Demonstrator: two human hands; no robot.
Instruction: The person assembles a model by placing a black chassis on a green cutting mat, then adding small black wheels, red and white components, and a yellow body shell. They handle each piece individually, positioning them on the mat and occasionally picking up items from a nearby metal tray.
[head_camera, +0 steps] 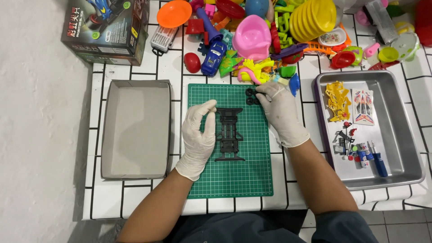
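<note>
Both the left hand [198,135] and the right hand [280,112] wear thin white disposable gloves ending at the wrists; forearms bare.

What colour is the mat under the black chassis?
Green with a light grid, clearest in the head view: cutting mat, chassis.
</note>
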